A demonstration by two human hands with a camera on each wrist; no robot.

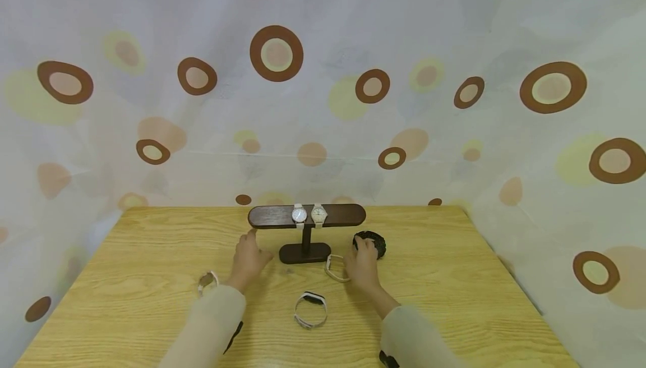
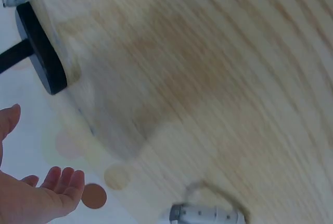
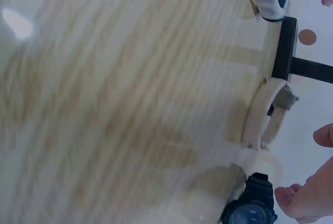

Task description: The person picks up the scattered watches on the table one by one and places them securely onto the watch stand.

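Observation:
A dark wooden watch stand (image 1: 272,217) carries two pale-strapped watches on its bar, a left one (image 1: 299,215) and a right one (image 1: 319,215). My left hand (image 1: 248,260) is by the bar's left end, thumb apart from the fingers, holding nothing; its fingers (image 2: 65,187) show in the left wrist view. My right hand (image 1: 362,264) reaches to a black watch (image 1: 378,243) right of the stand, fingers loosely bent over its near side. In the right wrist view, the thumb stands apart and the fingertips are beside the black watch (image 3: 252,211). A cream-strapped watch (image 3: 258,114) lies left of that hand.
On the wooden table (image 1: 429,300), a white band with a dark face (image 1: 314,298) stands on its side in front of the stand. Another pale-strapped watch (image 1: 206,281) lies beside the left forearm. A patterned sheet (image 1: 323,115) hangs behind the table and along its sides.

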